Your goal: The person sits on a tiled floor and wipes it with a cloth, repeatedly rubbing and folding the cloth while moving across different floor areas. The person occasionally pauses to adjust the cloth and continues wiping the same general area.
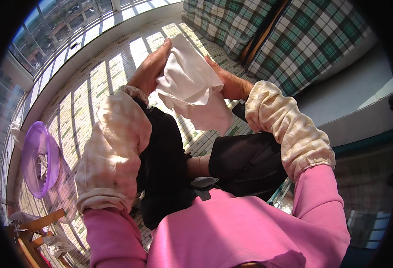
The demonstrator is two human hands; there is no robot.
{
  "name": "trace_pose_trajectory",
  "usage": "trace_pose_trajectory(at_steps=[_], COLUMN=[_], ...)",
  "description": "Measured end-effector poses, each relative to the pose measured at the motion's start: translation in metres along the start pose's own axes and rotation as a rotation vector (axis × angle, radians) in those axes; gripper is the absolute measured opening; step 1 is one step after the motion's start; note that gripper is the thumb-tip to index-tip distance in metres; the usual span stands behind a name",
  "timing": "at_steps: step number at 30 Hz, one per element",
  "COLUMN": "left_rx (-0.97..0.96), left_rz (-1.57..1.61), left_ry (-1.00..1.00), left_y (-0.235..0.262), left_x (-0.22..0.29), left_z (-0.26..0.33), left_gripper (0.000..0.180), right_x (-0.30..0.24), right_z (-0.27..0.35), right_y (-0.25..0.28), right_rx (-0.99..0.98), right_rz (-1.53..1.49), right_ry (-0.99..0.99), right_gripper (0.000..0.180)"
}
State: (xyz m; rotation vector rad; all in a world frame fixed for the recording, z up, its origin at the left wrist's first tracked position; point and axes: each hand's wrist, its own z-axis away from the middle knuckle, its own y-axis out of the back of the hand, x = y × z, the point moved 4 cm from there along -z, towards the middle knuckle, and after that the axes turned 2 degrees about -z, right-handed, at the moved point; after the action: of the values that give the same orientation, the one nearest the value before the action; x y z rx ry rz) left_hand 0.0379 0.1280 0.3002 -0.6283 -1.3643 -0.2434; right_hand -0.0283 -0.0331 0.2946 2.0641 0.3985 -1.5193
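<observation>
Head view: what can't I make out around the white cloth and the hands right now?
- Right hand: fingers hidden behind the white cloth.
- Left hand: palm side hidden by the same cloth.
- Purple basin: contents too small and distorted near the rim to identify.
- Wooden chair: cut off by the lower-left edge.

Soft matt white cloth (pixel 188 80) — glossy purple plastic basin (pixel 39 159) — bare wood chair (pixel 31 239)
</observation>
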Motion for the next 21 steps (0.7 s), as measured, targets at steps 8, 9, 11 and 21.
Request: trace_pose_trajectory(at_steps=[8, 9, 11, 21], left_rx=[0.129, 0.178, 0.396, -0.144], left_rz=[-0.029, -0.108, -0.415, 0.182], left_ry=[0.110, 0.043, 0.097, 0.133], left_y=[0.043, 0.045, 0.050, -0.040], left_x=[-0.024, -0.024, -0.028, -0.049], left_z=[-0.005, -0.003, 0.002, 0.033], left_gripper=[0.059, 0.058, 0.057, 0.082], right_x=[0.003, -0.001, -0.005, -0.001], right_z=[0.009, 0.009, 0.008, 0.000], right_y=[0.007, 0.012, 0.024, 0.029], right_rx=[-0.044, -0.011, 0.128, 0.354], right_rz=[-0.483, -0.520, -0.535, -0.015], right_ry=[-0.418, -0.400, -0.330, -0.362], right_gripper=[0.045, 0.042, 0.034, 0.062])
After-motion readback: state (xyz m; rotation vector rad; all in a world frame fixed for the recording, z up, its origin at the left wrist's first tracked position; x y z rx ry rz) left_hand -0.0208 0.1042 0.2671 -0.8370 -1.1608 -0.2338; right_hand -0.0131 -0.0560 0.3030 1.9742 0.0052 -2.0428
